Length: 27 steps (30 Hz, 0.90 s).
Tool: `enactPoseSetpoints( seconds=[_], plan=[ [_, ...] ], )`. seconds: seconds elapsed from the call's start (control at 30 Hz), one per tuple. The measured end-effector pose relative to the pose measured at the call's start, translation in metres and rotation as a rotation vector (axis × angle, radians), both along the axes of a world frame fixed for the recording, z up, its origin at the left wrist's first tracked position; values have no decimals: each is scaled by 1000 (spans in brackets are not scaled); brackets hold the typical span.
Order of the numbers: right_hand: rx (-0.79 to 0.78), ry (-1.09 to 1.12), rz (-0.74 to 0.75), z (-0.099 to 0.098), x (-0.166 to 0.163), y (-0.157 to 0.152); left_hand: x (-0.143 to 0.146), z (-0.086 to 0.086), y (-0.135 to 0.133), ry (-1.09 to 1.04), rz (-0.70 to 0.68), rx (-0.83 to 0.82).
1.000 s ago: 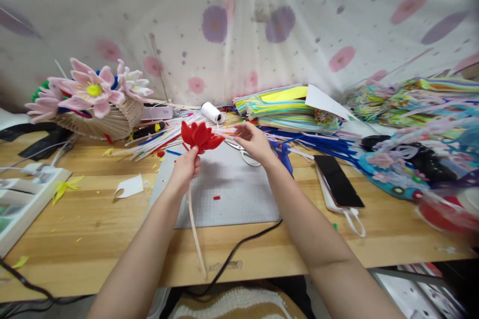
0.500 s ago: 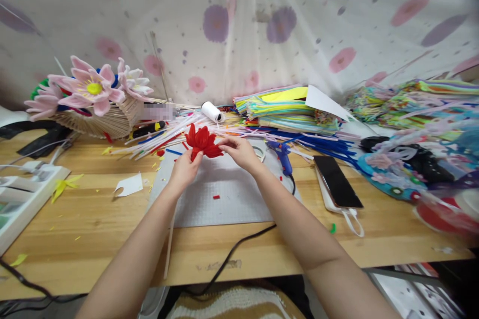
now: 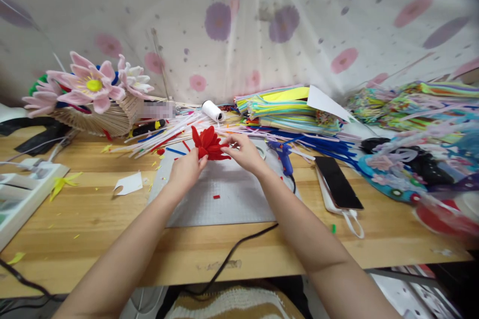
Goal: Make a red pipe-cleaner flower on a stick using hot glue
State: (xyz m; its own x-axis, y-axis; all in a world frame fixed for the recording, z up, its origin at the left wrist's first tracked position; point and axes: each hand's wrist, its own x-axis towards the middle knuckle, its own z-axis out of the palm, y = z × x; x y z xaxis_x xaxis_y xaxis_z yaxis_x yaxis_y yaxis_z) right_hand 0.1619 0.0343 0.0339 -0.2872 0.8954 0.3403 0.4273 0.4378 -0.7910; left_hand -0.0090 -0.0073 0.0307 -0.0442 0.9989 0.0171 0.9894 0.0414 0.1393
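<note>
A red flower with several fuzzy, pointed petals [image 3: 208, 142] is held above the grey cutting mat [image 3: 228, 212]. My left hand [image 3: 186, 168] is closed round the flower's base, the thumb pressed toward the fingers. From the other side, my right hand [image 3: 244, 152] pinches the tip of a petal on the flower's right edge. The underside of the flower is hidden behind my left hand. On the mat below lies a small red scrap [image 3: 216, 197].
A blue glue gun [image 3: 282, 154] lies at the mat's right, its black cable [image 3: 239, 246] running to the front edge. Beyond are a phone [image 3: 339, 182], a white thread spool [image 3: 212, 110] and bundled pipe cleaners [image 3: 284, 107]. Pink flowers [image 3: 88, 82] and a power strip [image 3: 28, 194] stand left.
The red flower has shifted slightly to the right and turned in my left hand, which has rolled over. A pale stick seen below my left hand is no longer visible.
</note>
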Motion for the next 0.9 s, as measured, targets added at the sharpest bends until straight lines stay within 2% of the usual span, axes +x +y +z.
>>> enactPoseSetpoints(
  seconds=[0.1,0.23,0.3,0.4,0.5,0.6,0.8,0.9],
  plan=[
    [81,-18,-5,-14,3,-7,-1,-1,-1,-17,16,12],
    [-1,-3,22,-29,9,-12,0,-1,-2,-57,21,-22],
    [-14,-18,32,-27,11,-11,2,-2,-3,-48,11,-38],
    [-7,-1,41,-11,14,-4,6,-3,-4,18,-25,-22],
    [-85,80,14,8,12,6,10,0,-5,82,-73,-8],
    [-157,117,14,16,8,10,12,4,-5,98,-101,-12],
    [-150,171,-1,-2,1,2,7,2,-4,34,-46,-14],
    [-163,263,-40,-9,2,3,4,-2,0,-113,-12,-4]
  ],
)
